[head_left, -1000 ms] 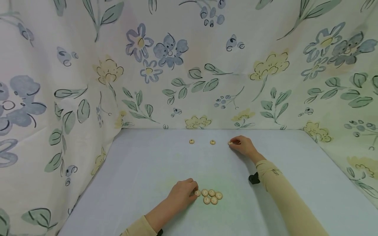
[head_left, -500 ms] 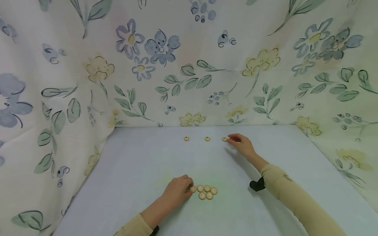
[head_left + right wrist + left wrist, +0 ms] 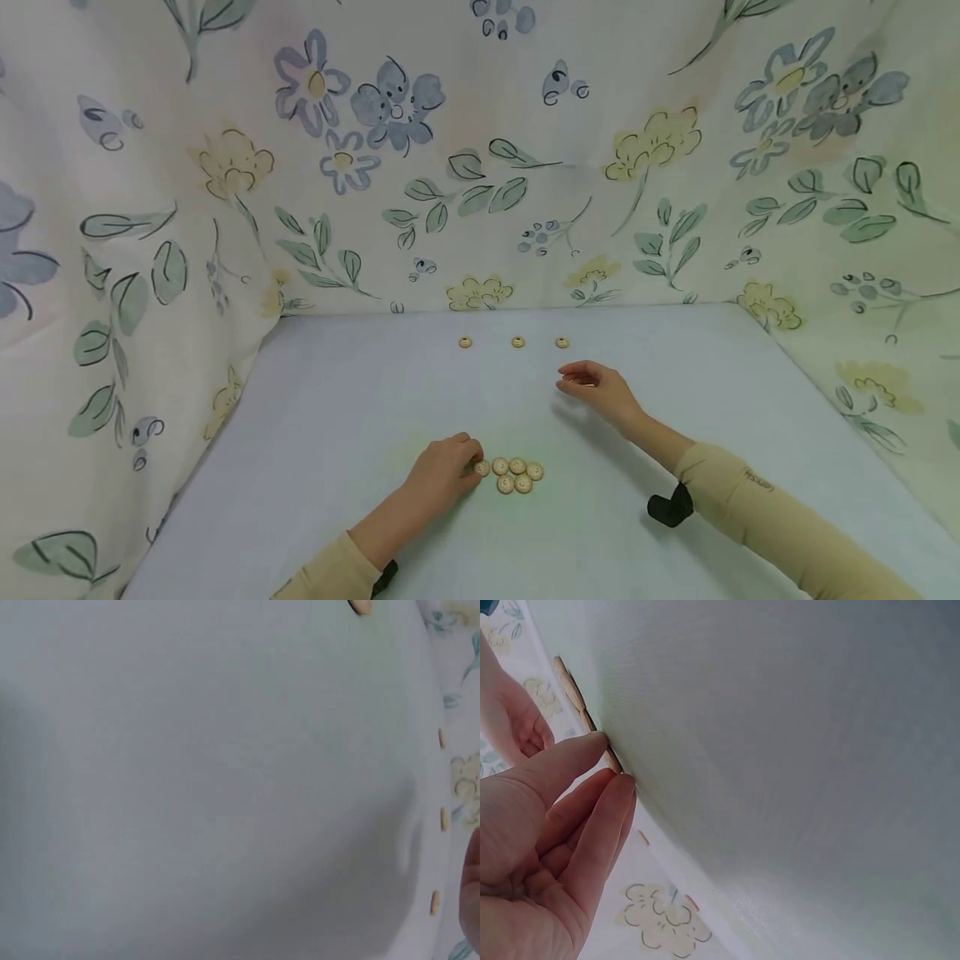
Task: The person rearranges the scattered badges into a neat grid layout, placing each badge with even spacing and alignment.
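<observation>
Our left hand rests on the pale desk, and its curled fingers touch the leftmost button of a small cluster of wooden buttons. In the left wrist view we see the index finger and thumb pressing at the edge of this button, which looks more like a pinch than a full grip. Five buttons lie in the cluster, three in one line and two just below them, all touching or nearly touching each other. Our right hand hovers above the desk, behind the cluster and a little to its right, with the fingers loosely bent and nothing between them. Further behind the cluster, near the far edge of the desk, we see a row of three buttons lying flat with even gaps between them. The right hand is near the rightmost button of this row but apart from it. Both arms wear beige sleeves. Around the desk hangs a floral cloth with blue and yellow flowers.
</observation>
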`<state>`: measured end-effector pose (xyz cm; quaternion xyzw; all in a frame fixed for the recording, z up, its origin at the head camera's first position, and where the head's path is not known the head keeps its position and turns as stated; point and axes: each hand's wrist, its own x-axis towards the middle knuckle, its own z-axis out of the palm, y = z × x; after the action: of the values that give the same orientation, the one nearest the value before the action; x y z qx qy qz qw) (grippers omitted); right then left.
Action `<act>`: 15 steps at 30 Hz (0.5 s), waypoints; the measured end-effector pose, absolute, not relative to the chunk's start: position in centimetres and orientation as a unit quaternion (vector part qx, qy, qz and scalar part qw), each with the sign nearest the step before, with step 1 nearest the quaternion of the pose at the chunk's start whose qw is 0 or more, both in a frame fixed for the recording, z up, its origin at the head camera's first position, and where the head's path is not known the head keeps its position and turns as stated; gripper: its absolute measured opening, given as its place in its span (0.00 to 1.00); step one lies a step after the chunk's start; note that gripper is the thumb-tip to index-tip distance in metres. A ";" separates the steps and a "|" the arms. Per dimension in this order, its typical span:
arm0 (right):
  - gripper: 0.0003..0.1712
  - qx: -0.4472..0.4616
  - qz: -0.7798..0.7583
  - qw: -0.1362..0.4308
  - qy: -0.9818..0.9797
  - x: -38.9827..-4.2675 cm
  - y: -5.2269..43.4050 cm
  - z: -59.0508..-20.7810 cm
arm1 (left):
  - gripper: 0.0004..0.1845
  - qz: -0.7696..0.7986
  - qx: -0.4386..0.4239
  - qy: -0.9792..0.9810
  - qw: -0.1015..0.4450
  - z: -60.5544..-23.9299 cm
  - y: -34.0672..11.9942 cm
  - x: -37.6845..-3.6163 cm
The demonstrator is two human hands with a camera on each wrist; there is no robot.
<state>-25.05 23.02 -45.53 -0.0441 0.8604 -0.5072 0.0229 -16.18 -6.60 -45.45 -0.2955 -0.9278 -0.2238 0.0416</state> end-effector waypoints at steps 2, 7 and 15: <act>0.25 -0.054 -0.508 0.036 0.859 -24.3 22.7 -45.6 | 0.08 -0.224 -0.296 -0.928 0.040 -45.5 -6.6 -16.3; 0.22 -0.092 -0.506 0.057 0.856 -22.4 21.9 -45.9 | 0.08 -0.226 -0.299 -0.926 0.044 -45.5 -6.6 -16.5; 0.15 -0.253 -0.467 0.042 0.846 -20.0 21.2 -47.4 | 0.07 -0.227 -0.297 -0.927 0.042 -45.4 -6.7 -16.6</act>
<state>-19.96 21.17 -47.43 -0.2534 0.8462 -0.4668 0.0423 -16.57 -6.65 -45.43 -0.2967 -0.9265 -0.2275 0.0423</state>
